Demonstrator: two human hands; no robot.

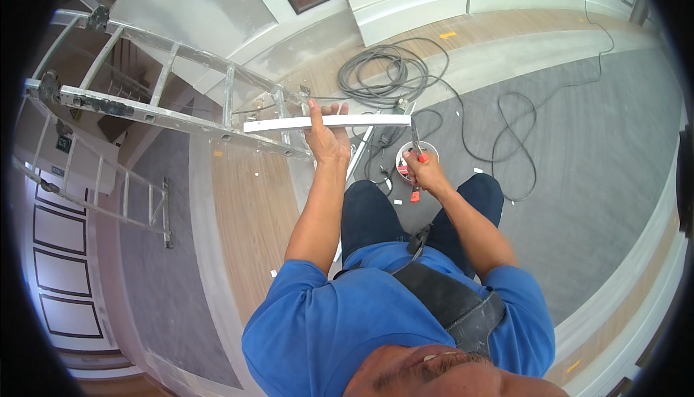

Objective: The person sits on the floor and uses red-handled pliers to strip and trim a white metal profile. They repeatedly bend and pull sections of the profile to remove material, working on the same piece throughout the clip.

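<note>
My left hand [330, 137] holds a long white plastic strip [376, 119], like cable trunking, out level in front of me. Its fingers and thumb are closed around the strip's middle. In my right hand [426, 171] is a slim hand tool [415, 196] with a red and dark handle and a narrow grey upper end; its exact kind is too small to tell. The tool's upper end reaches the strip's right end, and whether they touch is unclear. Just behind my right hand stands a round white bucket [399, 171] with small red items inside, partly hidden.
An aluminium ladder [155, 110] slants in from the left, close to my left hand. A coil of grey cable [376, 72] lies ahead, with loose loops [517, 108] trailing right. White offcuts [478, 170] dot the floor. Another white strip [354, 162] lies beside my left leg.
</note>
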